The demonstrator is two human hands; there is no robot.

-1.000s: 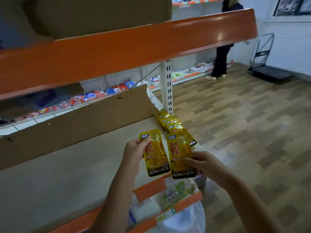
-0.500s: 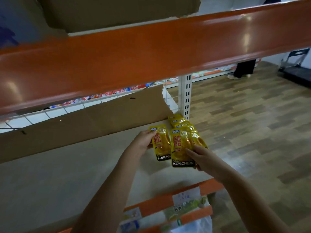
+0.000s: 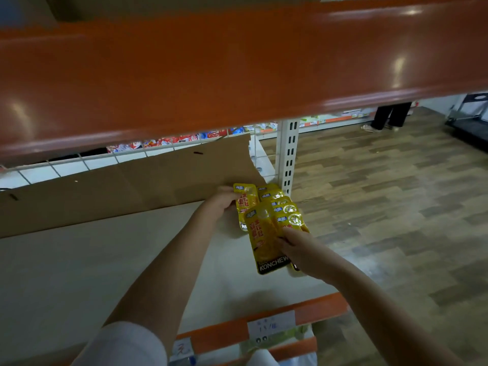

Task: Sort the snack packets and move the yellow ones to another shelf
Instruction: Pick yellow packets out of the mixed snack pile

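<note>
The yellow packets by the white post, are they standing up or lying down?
Lying down. The yellow packets lie flat on the shelf, overlapping, fronts facing up, beside the white post.

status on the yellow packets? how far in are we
Done: a few yellow packets already lie overlapped on the pale shelf near the white upright. In hand: the left hand holds one packet by its top edge; the right hand holds another over that pile. Left: setting both down. Whether more wait elsewhere isn't visible.
</note>
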